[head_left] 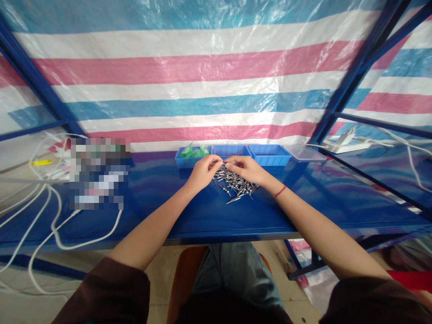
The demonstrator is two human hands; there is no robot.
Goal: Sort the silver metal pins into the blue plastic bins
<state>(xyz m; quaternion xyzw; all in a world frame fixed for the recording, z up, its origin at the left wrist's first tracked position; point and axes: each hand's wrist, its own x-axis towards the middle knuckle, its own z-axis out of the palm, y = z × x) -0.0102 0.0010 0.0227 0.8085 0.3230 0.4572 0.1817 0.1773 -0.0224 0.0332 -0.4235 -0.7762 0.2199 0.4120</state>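
Note:
My left hand (204,171) and my right hand (248,168) meet over a loose pile of metal blind rivets (238,182) on the blue table (209,216). Both are closed in a pinch, thumb against forefinger, with the fingertips almost touching. A small dark sliver between them looks like a single rivet, mostly hidden by the fingers. Just behind the hands stands a blue bin (231,150) with some small metal pieces in it. To its left, another blue bin (182,163) contains green plastic bags (192,151).
A third blue bin (270,157) stands at the right, beside a clear plastic lid (307,154). White cables (56,225) loop over the table's left side, near a blurred-out patch. Blue metal posts frame the table; a striped sheet (202,67) hangs behind.

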